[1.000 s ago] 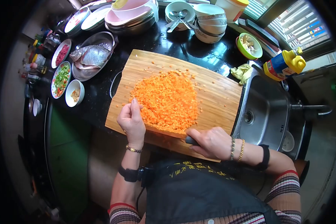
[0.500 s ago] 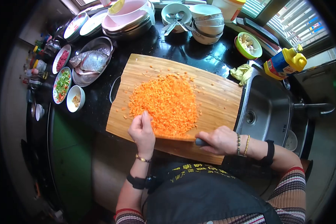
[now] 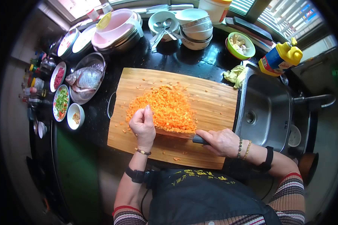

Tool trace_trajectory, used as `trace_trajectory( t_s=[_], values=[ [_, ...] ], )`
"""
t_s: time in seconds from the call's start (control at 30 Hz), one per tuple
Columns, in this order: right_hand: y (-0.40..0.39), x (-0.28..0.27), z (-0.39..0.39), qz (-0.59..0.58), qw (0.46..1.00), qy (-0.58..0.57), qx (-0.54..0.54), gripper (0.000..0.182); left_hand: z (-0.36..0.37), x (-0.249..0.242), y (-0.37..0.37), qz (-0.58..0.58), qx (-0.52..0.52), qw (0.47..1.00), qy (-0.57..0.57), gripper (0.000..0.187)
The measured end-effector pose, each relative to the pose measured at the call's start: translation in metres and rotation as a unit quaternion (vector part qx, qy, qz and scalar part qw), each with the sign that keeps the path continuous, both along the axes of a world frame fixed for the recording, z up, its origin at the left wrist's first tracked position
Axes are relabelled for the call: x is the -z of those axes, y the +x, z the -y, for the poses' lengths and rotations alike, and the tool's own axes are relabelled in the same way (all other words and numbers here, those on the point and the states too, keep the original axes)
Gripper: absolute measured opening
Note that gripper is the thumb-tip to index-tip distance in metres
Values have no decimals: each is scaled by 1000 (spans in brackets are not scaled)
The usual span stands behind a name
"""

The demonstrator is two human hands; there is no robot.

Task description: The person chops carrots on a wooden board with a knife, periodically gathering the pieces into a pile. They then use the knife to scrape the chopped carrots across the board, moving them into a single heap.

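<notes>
Finely chopped carrot [image 3: 165, 105] lies heaped on a wooden cutting board [image 3: 214, 99]. My right hand [image 3: 222, 142] grips the dark handle of a kitchen knife [image 3: 174, 134], whose blade extends left along the near edge of the heap. My left hand [image 3: 142, 125] is closed at the far end of the blade, fingers curled and thumb on top. Its lower part meets the blade there; what is inside the fingers, if anything, is hidden. A few carrot bits lie on the board nearer my apron.
Left of the board are a fish on a metal plate [image 3: 100, 84], a plate of chopped vegetables [image 3: 61, 103] and a small white bowl [image 3: 81, 122]. Stacked bowls [image 3: 196, 33] stand behind. A sink [image 3: 268, 97] and yellow bottle [image 3: 279, 60] are at right.
The view has shifted, so the board appears lower. The carrot heap's near edge looks straighter against the blade, and more board shows on my side of the knife. Both hands keep their hold.
</notes>
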State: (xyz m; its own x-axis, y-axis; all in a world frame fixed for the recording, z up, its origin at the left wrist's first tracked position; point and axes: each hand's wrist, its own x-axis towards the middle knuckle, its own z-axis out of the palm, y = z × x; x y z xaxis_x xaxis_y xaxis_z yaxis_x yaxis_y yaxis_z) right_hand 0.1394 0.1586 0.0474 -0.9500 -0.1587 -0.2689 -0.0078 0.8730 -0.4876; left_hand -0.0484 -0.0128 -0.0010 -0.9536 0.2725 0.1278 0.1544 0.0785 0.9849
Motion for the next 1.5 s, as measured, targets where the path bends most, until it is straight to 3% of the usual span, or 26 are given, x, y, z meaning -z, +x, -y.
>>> trace_trajectory(
  t_s=[0.17,0.33,0.43,0.63,0.7,0.83,1.07,1.17,1.27,1.37,1.4,1.5],
  values=[
    [14,-39,13,-43,988,-121,89,52,-27,-37,-17,6,39,999,-16,29],
    [23,-63,49,-1,965,-77,249,57,-89,-37,-34,1,242,970,-10,31],
    [24,-54,70,-14,942,-56,330,56,-117,-22,-35,-2,345,938,-28,33],
    [25,-3,116,-13,887,-76,455,50,-121,3,-25,-8,449,890,-76,32],
    [21,-4,125,-43,878,-70,471,50,-118,-3,-27,-47,473,875,-85,32],
    [11,-34,141,-28,855,-70,514,51,-130,-12,-25,-9,497,866,-58,32],
    [5,-4,179,-4,803,-52,593,52,-132,8,-12,11,557,828,-56,34],
    [-5,-17,179,-28,801,-31,598,52,-136,0,-17,7,574,816,-73,35],
    [-22,-41,181,1,788,-74,611,51,-140,0,-20,-4,560,828,-20,35],
    [-25,-7,187,-6,791,-39,611,51,-133,11,-33,48,581,810,-66,35],
    [-25,-2,190,-24,788,-41,614,51,-130,9,-33,2,580,813,-54,35],
    [-30,-3,193,-51,789,-10,612,50,-132,13,-35,34,585,810,-27,34]
  ],
)
